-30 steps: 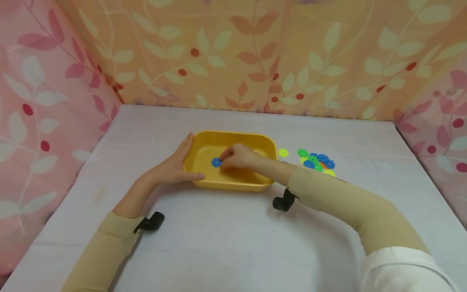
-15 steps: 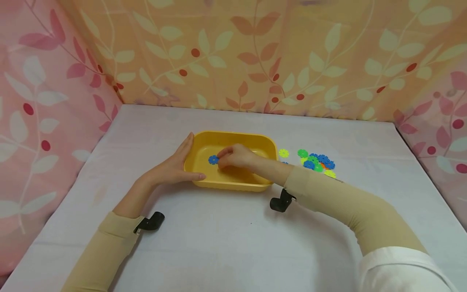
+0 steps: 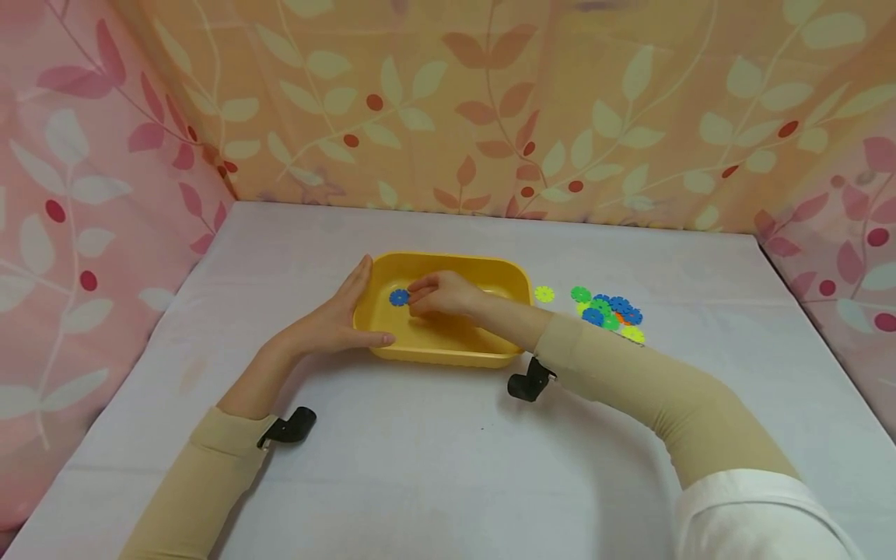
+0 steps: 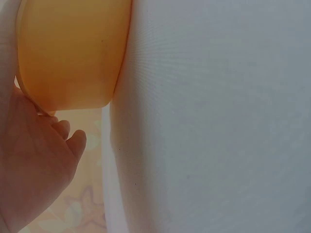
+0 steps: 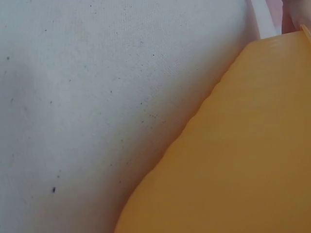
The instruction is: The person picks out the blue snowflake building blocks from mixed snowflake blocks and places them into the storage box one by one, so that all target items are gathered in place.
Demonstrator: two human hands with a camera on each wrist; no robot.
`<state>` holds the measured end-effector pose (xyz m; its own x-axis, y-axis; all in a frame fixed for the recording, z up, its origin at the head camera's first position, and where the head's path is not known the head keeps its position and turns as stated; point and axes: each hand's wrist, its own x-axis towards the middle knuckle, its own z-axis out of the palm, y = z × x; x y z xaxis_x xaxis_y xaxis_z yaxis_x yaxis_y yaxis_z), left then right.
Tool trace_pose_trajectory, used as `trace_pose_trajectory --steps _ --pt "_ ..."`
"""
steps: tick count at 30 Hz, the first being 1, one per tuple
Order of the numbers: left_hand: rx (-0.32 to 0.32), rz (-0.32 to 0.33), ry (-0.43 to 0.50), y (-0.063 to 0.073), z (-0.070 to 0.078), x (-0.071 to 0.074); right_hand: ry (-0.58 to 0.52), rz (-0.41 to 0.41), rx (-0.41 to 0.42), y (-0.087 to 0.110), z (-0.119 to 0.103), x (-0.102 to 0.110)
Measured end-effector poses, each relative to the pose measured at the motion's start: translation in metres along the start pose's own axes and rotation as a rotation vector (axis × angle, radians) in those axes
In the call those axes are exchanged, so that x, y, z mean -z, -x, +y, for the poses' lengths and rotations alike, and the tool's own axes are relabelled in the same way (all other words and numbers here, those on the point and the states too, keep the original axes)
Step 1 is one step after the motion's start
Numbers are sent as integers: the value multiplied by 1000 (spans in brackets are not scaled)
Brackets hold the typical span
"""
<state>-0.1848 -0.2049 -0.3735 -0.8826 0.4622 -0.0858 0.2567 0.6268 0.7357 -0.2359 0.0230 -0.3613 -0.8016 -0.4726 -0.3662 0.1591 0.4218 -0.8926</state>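
A yellow plastic basin (image 3: 448, 358) stands on the white-covered table. My left hand (image 3: 329, 319) holds its left end, thumb over the front rim and fingers along the left wall. In the left wrist view that hand (image 4: 36, 160) is partly cut off beside the basin's wall (image 4: 73, 53). Over the basin's inside reaches my right hand (image 3: 444, 295), its fingers parted and fairly straight. A blue notched, flower-shaped plastic disc (image 3: 399, 298) is at its fingertips; whether it is touched or lies just apart cannot be told. The right wrist view shows mostly the basin's outer wall (image 5: 233, 141).
To the basin's right lies a loose heap of flower-shaped discs (image 3: 609, 311) in blue, green, yellow and orange. One yellow disc (image 3: 544, 294) lies by itself near the basin's right rim. Patterned curtains (image 3: 448, 101) stand behind and at both sides.
My right hand and the blue disc have shifted left and towards the back of the basin, and the fingers have spread a little. The left hand and the basin stay put.
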Motion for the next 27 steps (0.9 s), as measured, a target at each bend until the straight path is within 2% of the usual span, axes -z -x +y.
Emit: trace_pose_trajectory --steps 7,13,18,23,27 --pt "3 -7 -14 -1 1 -1 -1 -7 12 2 3 3" --pt "4 -14 -31 -1 0 0 -73 -9 45 12 8 13" --pt "5 -19 -33 -3 0 0 -53 33 61 34 11 31" --pt "4 -14 -15 -3 -2 0 -107 73 109 65 18 55" --pt "-1 -8 -15 -4 -4 -1 -149 140 134 92 27 77"
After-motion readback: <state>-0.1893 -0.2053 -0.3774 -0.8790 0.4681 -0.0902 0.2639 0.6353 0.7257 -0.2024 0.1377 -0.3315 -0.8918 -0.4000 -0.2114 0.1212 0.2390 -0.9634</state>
